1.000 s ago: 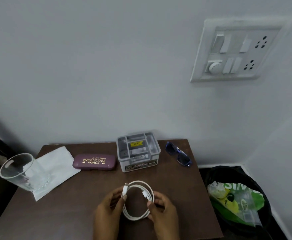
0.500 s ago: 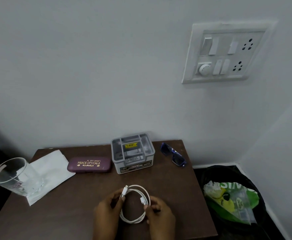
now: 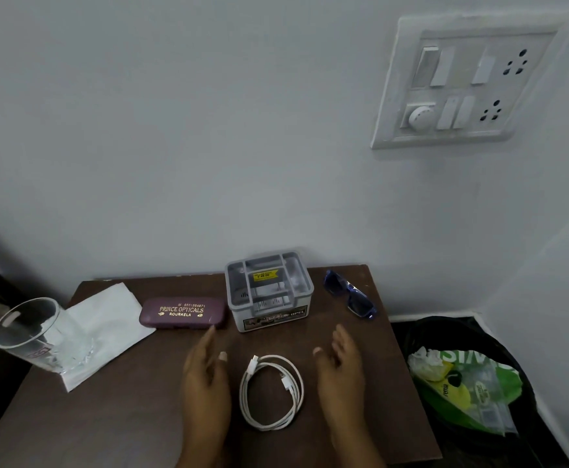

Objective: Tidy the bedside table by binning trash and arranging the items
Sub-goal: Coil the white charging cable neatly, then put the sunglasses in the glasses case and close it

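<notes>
Head view:
Cable: white cable [image 3: 271, 392] is seen coiled flat on the desk [image 3: 124, 420], between both hands, touched by neither.
Left hand [image 3: 205, 380]: grip spread, nothing held.
Right hand [image 3: 340, 369]: grip spread, nothing held.
Bin [image 3: 472, 383]: placed right of desk, wrappers inside.

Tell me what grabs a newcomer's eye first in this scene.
The coiled white cable lies at the front of the brown table, framed by the open left hand and right hand, neither touching it. Behind it a grey organiser box stands by the wall, with a maroon glasses case to its left and blue sunglasses to its right.
</notes>
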Demonstrator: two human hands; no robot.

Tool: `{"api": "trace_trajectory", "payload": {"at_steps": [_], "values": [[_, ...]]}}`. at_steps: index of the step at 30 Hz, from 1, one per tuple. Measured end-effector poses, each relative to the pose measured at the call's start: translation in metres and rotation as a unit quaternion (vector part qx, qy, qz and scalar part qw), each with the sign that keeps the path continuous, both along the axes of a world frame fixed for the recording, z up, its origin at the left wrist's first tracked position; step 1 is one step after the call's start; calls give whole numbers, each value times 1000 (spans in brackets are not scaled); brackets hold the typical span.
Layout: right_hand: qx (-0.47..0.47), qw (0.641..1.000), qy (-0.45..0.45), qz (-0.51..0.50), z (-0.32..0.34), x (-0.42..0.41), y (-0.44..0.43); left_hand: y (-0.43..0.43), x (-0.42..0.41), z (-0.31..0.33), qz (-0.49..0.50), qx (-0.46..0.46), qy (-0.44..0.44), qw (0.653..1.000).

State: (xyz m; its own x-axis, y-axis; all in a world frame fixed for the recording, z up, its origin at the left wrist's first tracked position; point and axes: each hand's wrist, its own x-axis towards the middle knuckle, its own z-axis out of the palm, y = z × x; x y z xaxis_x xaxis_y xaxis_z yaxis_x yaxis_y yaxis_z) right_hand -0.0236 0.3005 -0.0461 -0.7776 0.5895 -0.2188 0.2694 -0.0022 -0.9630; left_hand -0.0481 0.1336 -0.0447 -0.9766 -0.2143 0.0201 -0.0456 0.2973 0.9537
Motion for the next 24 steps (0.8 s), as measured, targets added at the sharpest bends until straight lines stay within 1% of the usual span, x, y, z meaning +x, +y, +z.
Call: {"api": "trace_trajectory", "payload": {"at_steps": [3, 6, 9, 12, 18, 22, 24], "values": [[1, 998, 1, 63, 3, -23, 11, 6, -12, 14, -34, 11, 23, 999], [-17, 994, -4, 107, 2, -37, 14, 13, -26, 14, -70, 57, -2, 996], [1, 992, -4, 129, -4, -43, 12, 17, -34, 11, -101, 76, -6, 992], [21, 990, -6, 141, -9, -42, 11, 16, -40, 4, -112, 62, 0, 992], [66, 985, 7, 159, -17, -29, 6, 20, -48, 2, -102, 31, -2, 994], [74, 985, 13, 155, -16, -29, 5, 21, -49, 3, -110, 19, 7, 994], [94, 986, 30, 132, -12, -28, 9, 18, -45, 4, -77, 23, 10, 997]]}}
